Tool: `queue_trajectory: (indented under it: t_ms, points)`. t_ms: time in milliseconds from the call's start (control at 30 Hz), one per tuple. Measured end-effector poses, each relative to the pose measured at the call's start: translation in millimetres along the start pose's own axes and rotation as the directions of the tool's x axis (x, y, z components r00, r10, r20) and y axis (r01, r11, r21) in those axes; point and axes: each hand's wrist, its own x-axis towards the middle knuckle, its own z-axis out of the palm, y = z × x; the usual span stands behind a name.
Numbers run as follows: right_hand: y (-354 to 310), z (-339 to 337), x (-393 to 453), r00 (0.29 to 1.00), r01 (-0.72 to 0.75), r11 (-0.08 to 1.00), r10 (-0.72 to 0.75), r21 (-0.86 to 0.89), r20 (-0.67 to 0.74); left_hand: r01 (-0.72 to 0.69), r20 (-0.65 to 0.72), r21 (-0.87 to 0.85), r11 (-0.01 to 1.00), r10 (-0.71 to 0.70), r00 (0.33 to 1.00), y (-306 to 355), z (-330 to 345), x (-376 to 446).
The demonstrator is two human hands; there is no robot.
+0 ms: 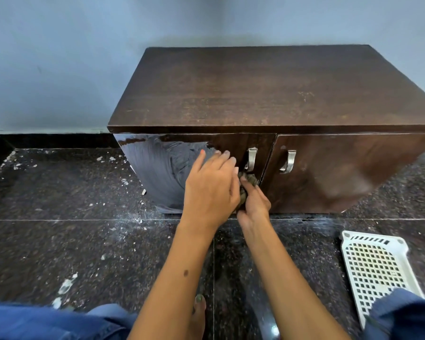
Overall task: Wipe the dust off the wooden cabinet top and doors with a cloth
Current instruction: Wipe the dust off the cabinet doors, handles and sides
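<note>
From the head view, a low dark wooden cabinet [268, 94] stands on a speckled black stone floor [71, 241] against a pale blue wall [59, 57]. Its top is dull, with faint pale scuffs toward the front edge. The left door [162, 173] shows glossy wet swipe marks over its left part, while the right door [341, 173] looks matt and hazy. Each door carries a curved metal handle [251, 159], the two handles lying close to the seam between the doors.

The left hand [210, 190] is held with fingers spread and nearly straight, lying against the left door just left of its handle. The right hand [253, 204] has its fingers curled round a bunched dark green cloth [249, 180], which sits against the left door right below the handle, near the seam.

White flecks and dust are scattered over the floor to the left of the cabinet, which stops well short of the dark skirting [47, 141] at that side. A white perforated plastic tray [375, 268] lies on the floor at lower right, apart from the cabinet. Blue denim knees [47, 322] fill the bottom corners, and a bare toe shows between the forearms
</note>
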Motion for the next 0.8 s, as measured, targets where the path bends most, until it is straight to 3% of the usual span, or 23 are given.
queue_trajectory:
  t_ms: [100,200,300,367,533,700,800]
  points:
    - [0.1,-7.7,2.0,0.998,-0.054,0.999,0.054,0.000,-0.020,-0.042,-0.186,0.025,0.999,0.046,0.981,-1.3,-5.3,-0.8]
    - [-1.7,-5.3,5.0,0.998,-0.026,0.999,0.027,0.021,-0.054,0.051,-0.141,0.159,0.986,-0.029,0.990,-11.7,-10.7,4.0]
    - [1.2,1.2,3.3,1.000,0.005,1.000,-0.005,0.013,0.019,0.107,-0.053,0.270,0.957,-0.096,0.994,-23.4,-6.4,2.9]
    - [3.8,-1.1,4.1,1.000,-0.004,1.000,0.004,-0.004,-0.006,0.105,-0.061,0.278,0.955,-0.092,0.994,-26.1,-4.4,0.8]
    - [-7.2,-11.2,16.0,0.968,0.003,0.999,0.009,0.047,-0.252,0.143,-0.144,0.262,0.955,-0.108,0.984,-34.3,-10.5,3.7]
    - [-3.3,-5.7,10.8,0.976,0.107,0.994,-0.099,0.030,-0.193,0.164,-0.118,0.284,0.945,-0.135,0.984,-39.6,-2.4,-0.4]
    - [-2.1,-12.0,15.2,0.971,0.022,1.000,-0.020,0.008,-0.239,0.162,-0.122,0.287,0.944,-0.132,0.984,-40.4,-0.6,-0.9]
